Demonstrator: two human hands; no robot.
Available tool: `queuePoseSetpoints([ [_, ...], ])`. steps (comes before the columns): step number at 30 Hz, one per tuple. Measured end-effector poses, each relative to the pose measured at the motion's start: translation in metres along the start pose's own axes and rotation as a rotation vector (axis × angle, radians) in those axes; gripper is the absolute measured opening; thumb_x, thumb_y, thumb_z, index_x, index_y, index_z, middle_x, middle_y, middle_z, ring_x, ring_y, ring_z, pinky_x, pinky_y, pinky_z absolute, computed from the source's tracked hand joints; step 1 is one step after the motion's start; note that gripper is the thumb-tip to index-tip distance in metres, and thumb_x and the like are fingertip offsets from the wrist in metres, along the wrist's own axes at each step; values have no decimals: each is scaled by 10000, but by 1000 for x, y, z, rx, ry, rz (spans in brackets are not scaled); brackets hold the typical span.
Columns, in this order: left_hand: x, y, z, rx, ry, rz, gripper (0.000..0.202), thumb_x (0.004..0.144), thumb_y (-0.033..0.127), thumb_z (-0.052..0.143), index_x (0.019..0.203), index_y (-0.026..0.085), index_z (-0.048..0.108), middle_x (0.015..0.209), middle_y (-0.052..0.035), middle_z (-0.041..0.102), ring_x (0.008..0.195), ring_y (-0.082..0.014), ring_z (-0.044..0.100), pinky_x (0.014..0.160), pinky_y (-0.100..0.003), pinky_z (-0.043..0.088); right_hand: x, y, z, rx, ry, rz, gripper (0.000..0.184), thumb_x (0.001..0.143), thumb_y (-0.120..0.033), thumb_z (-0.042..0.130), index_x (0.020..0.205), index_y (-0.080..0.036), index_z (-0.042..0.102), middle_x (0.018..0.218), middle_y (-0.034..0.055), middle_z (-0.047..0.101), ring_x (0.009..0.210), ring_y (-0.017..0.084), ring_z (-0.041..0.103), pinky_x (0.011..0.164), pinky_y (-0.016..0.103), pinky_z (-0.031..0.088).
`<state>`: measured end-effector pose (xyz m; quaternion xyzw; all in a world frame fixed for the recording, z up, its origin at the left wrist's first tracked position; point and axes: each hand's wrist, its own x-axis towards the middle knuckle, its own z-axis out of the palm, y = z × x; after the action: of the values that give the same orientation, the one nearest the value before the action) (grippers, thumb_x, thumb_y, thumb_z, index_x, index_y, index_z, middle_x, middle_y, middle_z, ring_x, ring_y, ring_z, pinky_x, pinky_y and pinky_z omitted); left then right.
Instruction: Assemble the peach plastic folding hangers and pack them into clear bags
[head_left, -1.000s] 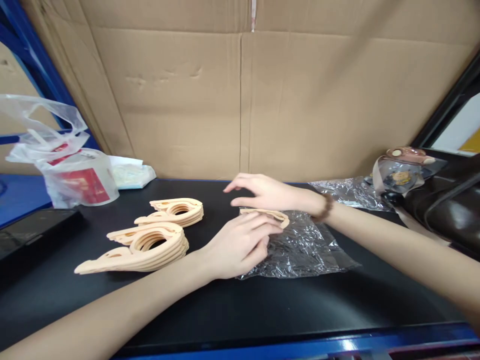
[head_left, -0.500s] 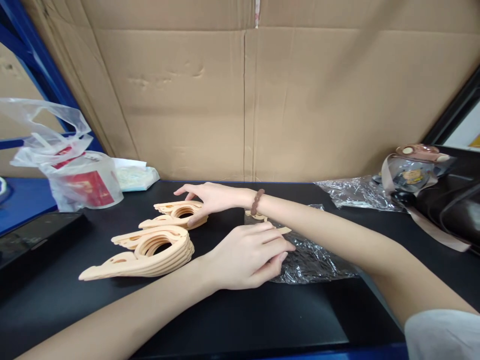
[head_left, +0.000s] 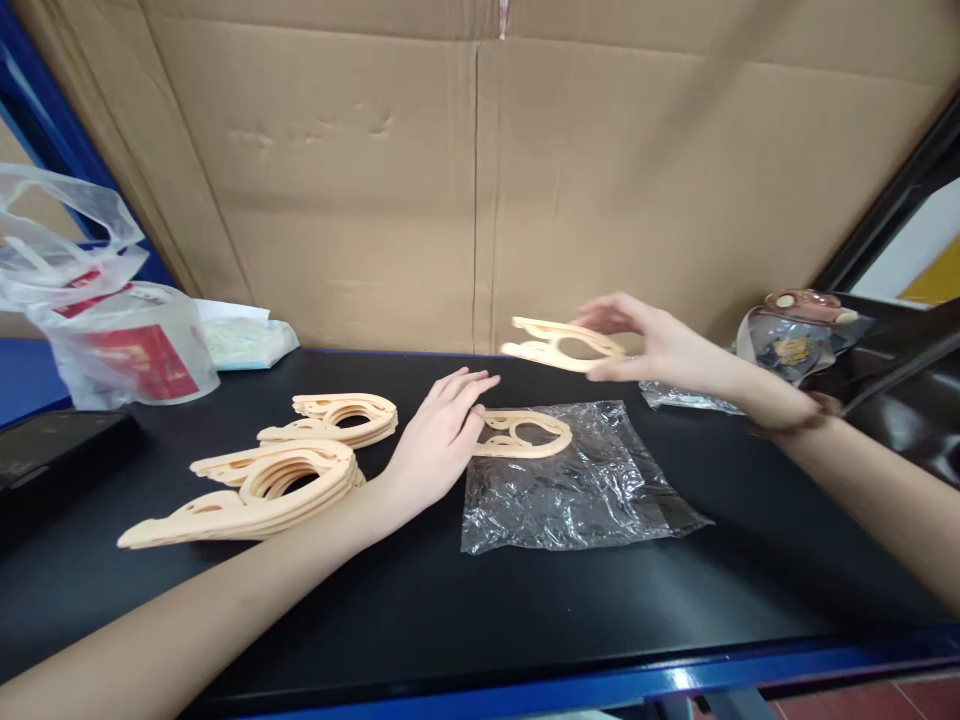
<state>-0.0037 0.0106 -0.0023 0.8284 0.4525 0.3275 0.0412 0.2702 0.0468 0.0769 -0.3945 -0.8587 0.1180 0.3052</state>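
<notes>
Black slab [head_left: 64,440], perhaps a phone, lies near beige hangers [head_left: 259,515].

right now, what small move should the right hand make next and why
Probably lower the right hand to lay its raised cream piece over the similar flat piece at the clear plastic: both have their rounded ends toward the right, and the left hand is already at the lower one's other end.

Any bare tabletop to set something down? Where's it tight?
Bare: black tabletop between plastic sleeve and blue front edge; also right of the sleeve, towards the right forearm. Crowded: left, around the beige stacks, left hand and black device; back right, by the black bag.
</notes>
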Motion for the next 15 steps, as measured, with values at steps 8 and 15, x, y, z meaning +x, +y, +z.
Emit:
queuePoseSetpoints([
  [8, 3, -16, 13, 102, -240, -19, 424, 956, 279, 304, 1336, 238, 488, 1461, -39, 430, 1372, -221, 340, 1114, -462, 298, -127, 23, -28, -378, 11, 316, 500, 691, -412, 695, 1136, -297, 501, 1154, 84, 630, 1039, 302, 614, 881, 437, 504],
  [15, 2, -15, 16, 160, -256, 14, 419, 970, 268, 276, 1291, 217, 541, 1383, -64, 523, 1283, -215, 470, 1057, -435, 381, -137, 7, -19, -120, -167, 323, 461, 745, -382, 692, 1166, -353, 507, 1236, 77, 596, 1114, 277, 579, 955, 395, 476],
])
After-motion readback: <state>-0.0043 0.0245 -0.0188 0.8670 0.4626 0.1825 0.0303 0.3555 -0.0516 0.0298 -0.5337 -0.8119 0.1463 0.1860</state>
